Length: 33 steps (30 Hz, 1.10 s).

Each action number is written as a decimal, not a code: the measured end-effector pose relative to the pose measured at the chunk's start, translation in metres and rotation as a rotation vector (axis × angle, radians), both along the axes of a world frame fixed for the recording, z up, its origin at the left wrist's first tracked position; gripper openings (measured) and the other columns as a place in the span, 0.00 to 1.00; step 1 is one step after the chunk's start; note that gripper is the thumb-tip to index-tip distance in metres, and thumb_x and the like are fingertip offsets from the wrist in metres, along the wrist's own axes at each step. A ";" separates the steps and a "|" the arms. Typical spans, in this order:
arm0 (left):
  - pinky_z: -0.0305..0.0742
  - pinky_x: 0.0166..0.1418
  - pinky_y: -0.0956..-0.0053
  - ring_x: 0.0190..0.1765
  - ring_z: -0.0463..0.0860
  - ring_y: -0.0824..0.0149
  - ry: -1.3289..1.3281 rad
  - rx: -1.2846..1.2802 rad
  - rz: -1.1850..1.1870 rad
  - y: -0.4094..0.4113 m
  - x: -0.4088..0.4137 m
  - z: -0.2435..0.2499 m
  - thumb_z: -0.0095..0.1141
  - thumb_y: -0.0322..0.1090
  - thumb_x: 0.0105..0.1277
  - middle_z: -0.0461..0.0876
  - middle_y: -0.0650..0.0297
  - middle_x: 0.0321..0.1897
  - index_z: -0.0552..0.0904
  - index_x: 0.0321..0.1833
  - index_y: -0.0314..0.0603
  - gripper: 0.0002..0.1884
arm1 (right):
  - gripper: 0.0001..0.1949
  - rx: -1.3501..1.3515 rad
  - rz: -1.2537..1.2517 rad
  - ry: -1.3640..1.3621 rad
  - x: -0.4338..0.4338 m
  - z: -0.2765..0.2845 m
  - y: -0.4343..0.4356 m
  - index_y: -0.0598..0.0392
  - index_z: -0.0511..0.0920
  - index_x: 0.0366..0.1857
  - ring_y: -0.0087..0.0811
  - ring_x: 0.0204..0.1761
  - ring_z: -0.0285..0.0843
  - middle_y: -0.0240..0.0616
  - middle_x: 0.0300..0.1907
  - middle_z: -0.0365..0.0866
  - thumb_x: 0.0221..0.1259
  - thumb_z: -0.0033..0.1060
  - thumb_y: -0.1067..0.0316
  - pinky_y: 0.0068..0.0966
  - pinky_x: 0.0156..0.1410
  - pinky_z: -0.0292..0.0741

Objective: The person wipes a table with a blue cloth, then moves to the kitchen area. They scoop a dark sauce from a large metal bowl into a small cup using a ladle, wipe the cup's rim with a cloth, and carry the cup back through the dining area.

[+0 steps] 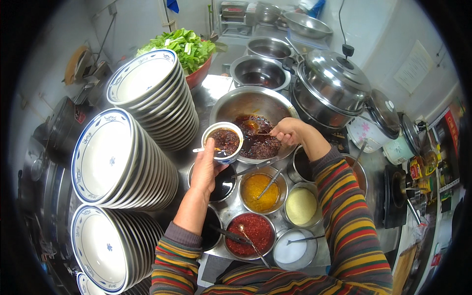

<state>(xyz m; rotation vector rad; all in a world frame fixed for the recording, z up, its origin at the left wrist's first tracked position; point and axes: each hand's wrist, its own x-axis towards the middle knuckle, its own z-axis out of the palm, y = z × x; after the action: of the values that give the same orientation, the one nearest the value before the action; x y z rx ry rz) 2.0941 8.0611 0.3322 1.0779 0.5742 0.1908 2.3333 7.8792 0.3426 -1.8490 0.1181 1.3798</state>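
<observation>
My left hand (207, 166) holds a small blue-and-white ceramic bowl (229, 160), its thumb over the near rim. Dark red chili oil with flakes (223, 141) fills much of it, and a white spoon handle (198, 150) sticks out on the left. Beyond it is a wide stainless steel basin (254, 96) with more chili oil and dark chili flakes (263, 147) in the bottom. My right hand (289, 132) grips the handle of a metal spoon (252, 126), whose bowl sits in the basin at the oil.
Tall stacks of blue-rimmed white bowls (101, 158) stand at left. Steel pots of yellow sauce (260, 191), red chili paste (250, 236), pale powder (300, 206) and white granules (291, 247) are nearest me. A lidded steel pot (332, 84) is at right; chopped greens (180, 48) fill a red basin (200, 73) behind.
</observation>
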 end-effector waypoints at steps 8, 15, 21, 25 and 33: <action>0.76 0.53 0.70 0.50 0.80 0.71 -0.001 -0.015 -0.029 0.001 0.000 0.001 0.50 0.66 0.65 0.81 0.69 0.50 0.73 0.59 0.52 0.31 | 0.03 -0.183 0.193 -0.188 0.019 0.011 -0.009 0.55 0.76 0.29 0.17 0.12 0.55 0.25 0.12 0.62 0.60 0.51 0.73 0.20 0.18 0.53; 0.75 0.46 0.78 0.45 0.80 0.76 -0.004 -0.037 0.011 0.000 -0.002 0.004 0.48 0.61 0.69 0.83 0.69 0.46 0.76 0.57 0.48 0.26 | 0.11 -0.401 0.817 -0.679 0.006 -0.004 0.045 0.57 0.73 0.13 0.31 0.13 0.61 0.37 0.11 0.66 0.52 0.47 0.73 0.32 0.17 0.54; 0.75 0.47 0.77 0.47 0.80 0.74 0.015 -0.026 0.012 -0.002 -0.001 0.005 0.46 0.62 0.69 0.82 0.68 0.47 0.75 0.58 0.48 0.27 | 0.12 -0.337 0.926 -0.579 0.034 -0.026 0.033 0.57 0.72 0.12 0.31 0.14 0.64 0.35 0.13 0.68 0.53 0.50 0.73 0.33 0.19 0.58; 0.74 0.50 0.74 0.49 0.79 0.73 0.022 -0.012 -0.031 0.001 0.001 0.005 0.46 0.63 0.69 0.81 0.68 0.49 0.74 0.60 0.49 0.28 | 0.13 -0.321 1.053 -0.662 0.029 -0.027 0.034 0.56 0.70 0.10 0.30 0.15 0.64 0.35 0.12 0.65 0.54 0.51 0.72 0.33 0.20 0.57; 0.75 0.54 0.69 0.52 0.80 0.70 0.029 -0.009 -0.036 0.007 0.000 -0.003 0.46 0.66 0.67 0.81 0.67 0.52 0.72 0.62 0.52 0.31 | 0.12 -0.410 0.923 -0.493 0.012 0.011 0.044 0.55 0.69 0.09 0.34 0.15 0.64 0.39 0.12 0.67 0.49 0.52 0.76 0.35 0.22 0.59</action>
<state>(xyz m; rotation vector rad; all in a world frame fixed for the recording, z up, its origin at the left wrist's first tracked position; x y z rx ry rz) 2.0939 8.0677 0.3291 1.0832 0.5806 0.1417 2.3450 7.9228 0.3533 -2.7091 -0.8605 1.4680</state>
